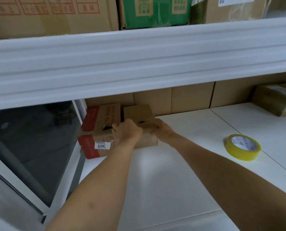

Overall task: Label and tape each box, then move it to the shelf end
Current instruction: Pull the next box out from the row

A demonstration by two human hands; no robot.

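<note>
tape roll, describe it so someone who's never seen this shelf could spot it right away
Look at the white shelf under the wide white beam. The tape roll lies flat on it, right of both arms. It is the only round, yellow thing among brown boxes.

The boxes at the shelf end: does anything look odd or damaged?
The white label on the red-striped box reads upside down, and a dark hole gapes at its top edge. Both hands grip the plain box beside it.
</note>
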